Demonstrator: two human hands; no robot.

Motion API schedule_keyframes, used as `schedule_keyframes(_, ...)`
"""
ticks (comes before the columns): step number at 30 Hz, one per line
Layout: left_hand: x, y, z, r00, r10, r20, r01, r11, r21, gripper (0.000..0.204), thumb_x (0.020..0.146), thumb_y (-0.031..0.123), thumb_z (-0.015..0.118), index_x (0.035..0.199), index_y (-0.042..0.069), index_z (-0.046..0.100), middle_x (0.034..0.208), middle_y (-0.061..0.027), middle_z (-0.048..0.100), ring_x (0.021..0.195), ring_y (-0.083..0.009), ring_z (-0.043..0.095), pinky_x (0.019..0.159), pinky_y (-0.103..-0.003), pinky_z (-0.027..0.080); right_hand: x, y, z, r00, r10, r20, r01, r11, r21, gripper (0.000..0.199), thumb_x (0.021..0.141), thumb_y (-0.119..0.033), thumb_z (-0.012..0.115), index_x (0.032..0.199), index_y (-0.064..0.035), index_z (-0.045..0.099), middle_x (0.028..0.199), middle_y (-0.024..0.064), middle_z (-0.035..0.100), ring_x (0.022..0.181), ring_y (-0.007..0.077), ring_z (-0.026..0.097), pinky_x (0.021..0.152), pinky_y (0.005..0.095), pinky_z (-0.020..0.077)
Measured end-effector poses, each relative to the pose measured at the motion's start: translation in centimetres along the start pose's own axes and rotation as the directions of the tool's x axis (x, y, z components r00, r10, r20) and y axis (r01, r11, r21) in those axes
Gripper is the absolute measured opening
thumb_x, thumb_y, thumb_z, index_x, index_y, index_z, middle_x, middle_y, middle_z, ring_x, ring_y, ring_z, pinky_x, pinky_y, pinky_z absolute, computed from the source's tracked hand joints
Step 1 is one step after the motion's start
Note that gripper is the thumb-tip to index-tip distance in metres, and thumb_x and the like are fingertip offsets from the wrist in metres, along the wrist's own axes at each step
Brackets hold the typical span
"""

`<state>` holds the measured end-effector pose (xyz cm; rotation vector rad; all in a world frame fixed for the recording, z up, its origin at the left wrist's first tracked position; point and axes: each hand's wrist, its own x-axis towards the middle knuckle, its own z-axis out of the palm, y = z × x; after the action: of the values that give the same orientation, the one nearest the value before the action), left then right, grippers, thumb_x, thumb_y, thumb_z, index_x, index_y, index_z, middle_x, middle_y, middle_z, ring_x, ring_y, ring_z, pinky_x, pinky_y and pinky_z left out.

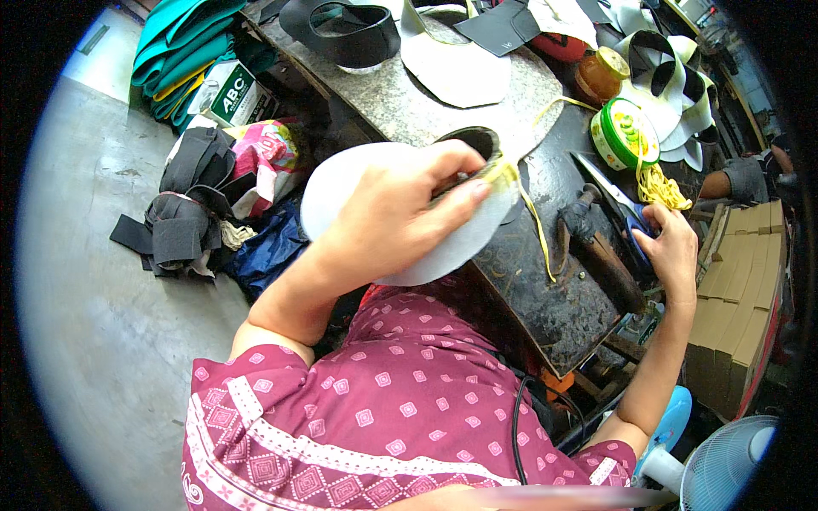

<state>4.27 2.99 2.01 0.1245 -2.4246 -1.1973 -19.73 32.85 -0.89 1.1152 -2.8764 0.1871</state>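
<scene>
My left hand point(409, 200) is closed on a pale, rounded flat piece point(341, 183) with a curved dark-lined band point(481, 140), its thumb and fingers pinching the band's edge. A narrow yellow strip point(538, 230) hangs from that edge onto the dark worktable point(528, 294). At the right, my right hand point(671, 247) has its fingers around the blue handles of a pair of scissors point(607, 177). The blades point away, toward the far left. A hammer-like tool point(609, 268) with a dark wrapped head lies beside the scissors.
Behind the scissors stand a green-rimmed round tub point(626, 134), a brown jar point(602, 75) and a bundle of yellow strips point(663, 189). Pale and black curved pieces point(456, 68) cover a stone slab point(366, 94). Cardboard stacks point(737, 289) and a fan point(733, 468) are right; dark scraps point(187, 213) left.
</scene>
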Motion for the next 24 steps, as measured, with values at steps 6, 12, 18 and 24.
schedule_keyframes(6, -2.2, 0.6, -5.2, 0.985, -0.123, -0.117, 0.107, 0.985, -0.133, 0.014, 0.087, 0.009, 0.068, 0.093, -0.004, 0.065, 0.069, -0.0038, 0.061, 0.061, -0.0067, 0.053, 0.055, -0.024, 0.043, 0.2, -3.6, -2.4, 0.995, -0.008, -0.096, 0.022, 0.989, 0.148, 0.026, 0.078, -0.005, 0.073, 0.103, -0.0024, 0.068, 0.092, 0.0145, 0.069, 0.075, 0.0253, 0.066, 0.072, 0.0342, 0.0515)
schedule_keyframes(12, -3.4, 1.8, -8.5, 0.956, -0.294, -0.018, 0.27, 0.9, -0.341, 0.012, 0.089, 0.008, 0.067, 0.092, -0.004, 0.065, 0.076, 0.0004, 0.061, 0.07, -0.0019, 0.052, 0.06, -0.019, 0.042, 1.9, -12.0, 0.4, 0.728, -0.67, -0.148, 0.683, 0.728, 0.061, 0.026, 0.073, -0.007, 0.066, 0.094, -0.0202, 0.072, 0.098, 0.0034, 0.063, 0.09, 0.0233, 0.061, 0.074, 0.0349, 0.0513)
schedule_keyframes(18, -3.0, 2.0, -9.4, 0.894, -0.167, -0.416, 0.117, 0.983, -0.143, 0.013, 0.091, 0.008, 0.066, 0.096, -0.003, 0.067, 0.079, -0.0014, 0.065, 0.071, -0.004, 0.056, 0.064, -0.019, 0.044, 4.6, -12.2, 2.4, 0.707, -0.696, -0.126, 0.703, 0.711, 0.017, 0.012, 0.071, -0.011, 0.07, 0.082, -0.0165, 0.068, 0.088, 0.0033, 0.058, 0.087, 0.0233, 0.057, 0.074, 0.0359, 0.0483)
schedule_keyframes(24, 3.8, 0.5, -7.2, 0.743, 0.178, -0.645, -0.216, 0.976, 0.02, 0.022, 0.093, 0.006, 0.058, 0.112, -0.003, 0.06, 0.092, -0.0085, 0.067, 0.08, -0.0103, 0.062, 0.072, -0.024, 0.048, 4.3, -11.5, 2.2, 0.775, -0.623, -0.109, 0.632, 0.755, 0.173, 0.015, 0.069, -0.009, 0.076, 0.078, -0.0094, 0.064, 0.09, 0.0054, 0.061, 0.088, 0.026, 0.059, 0.077, 0.037, 0.0482)
